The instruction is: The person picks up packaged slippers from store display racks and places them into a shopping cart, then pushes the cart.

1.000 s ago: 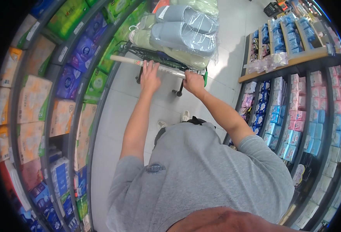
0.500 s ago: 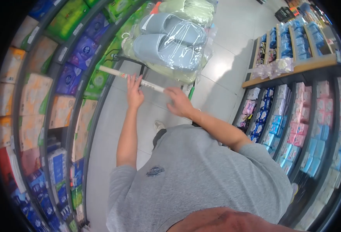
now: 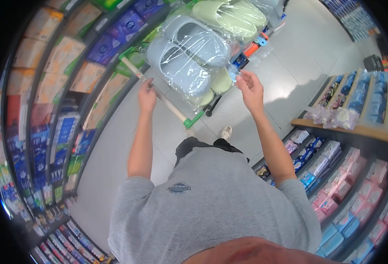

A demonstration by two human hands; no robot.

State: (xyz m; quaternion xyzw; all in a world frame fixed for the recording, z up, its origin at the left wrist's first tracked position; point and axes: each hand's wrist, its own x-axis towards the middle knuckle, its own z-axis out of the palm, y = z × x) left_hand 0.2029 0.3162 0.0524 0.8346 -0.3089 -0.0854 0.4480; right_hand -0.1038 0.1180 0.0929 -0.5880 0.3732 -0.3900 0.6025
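Note:
My left hand (image 3: pixel 147 95) is wrapped round the pale handlebar (image 3: pixel 173 108) of a shopping cart, which has green end pieces. My right hand (image 3: pixel 250 91) is off the bar, raised at the cart's right side. Its fingers are loosely bent and apart, close to a small blue item (image 3: pixel 233 71); I cannot tell whether they touch it. On the cart lie light blue slippers (image 3: pixel 178 66) in clear plastic wrap. Pale green slippers (image 3: pixel 229 20), also wrapped, lie beyond them. Part of another green pair shows underneath.
Shelves of packaged tissues (image 3: pixel 64 55) run along the left, close to the cart. At right stands a shelf unit (image 3: pixel 348 125) with pink and blue packs and a ribbon decoration. Grey floor tiles (image 3: pixel 286 66) lie between. An orange-and-blue package (image 3: pixel 252 47) sits at the cart's right edge.
My right hand has left the handlebar and moved right and up beside the cart's load. The cart has turned, its bar now slanting, while my left hand stays on it.

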